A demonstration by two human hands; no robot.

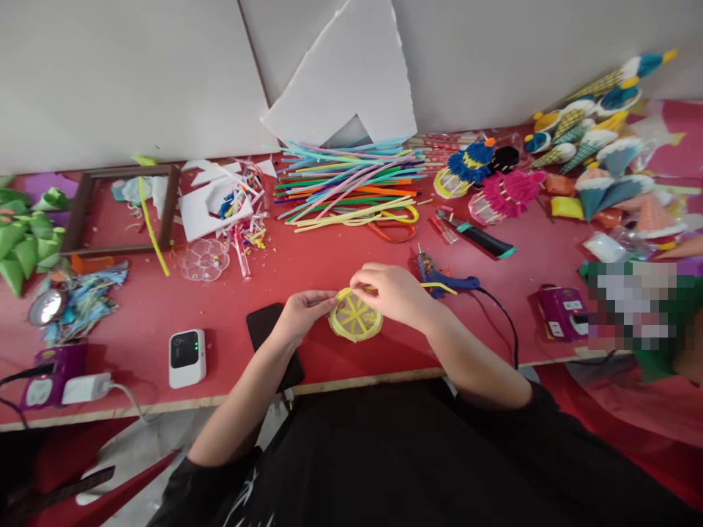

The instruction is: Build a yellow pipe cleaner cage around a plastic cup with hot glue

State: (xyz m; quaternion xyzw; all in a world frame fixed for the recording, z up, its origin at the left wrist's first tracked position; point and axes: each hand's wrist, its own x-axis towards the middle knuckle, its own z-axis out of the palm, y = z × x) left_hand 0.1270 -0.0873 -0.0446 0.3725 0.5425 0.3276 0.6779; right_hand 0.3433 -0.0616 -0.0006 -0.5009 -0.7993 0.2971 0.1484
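A small round yellow craft wheel [356, 329] with spokes like a lemon slice is between my hands over the red table. My left hand [304, 311] pinches its upper left rim. At the top of the rim, the fingers of my right hand [392, 293] are closed on a yellow pipe cleaner [442, 286], whose free end sticks out to the right past the hand. Just behind that end lies a blue glue gun [455, 283] with a black cord. My right fingers partly cover the wheel's upper edge. A black phone [266, 320] lies under my left forearm.
Colourful pipe cleaners [340, 183] lie at the back beside orange-handled scissors [392, 232]. A black-and-green cutter [486, 240] is right of them. A white device [187, 359] stands left, a purple power socket [563, 313] right. Brown frame [77, 212] and paper scraps sit back left.
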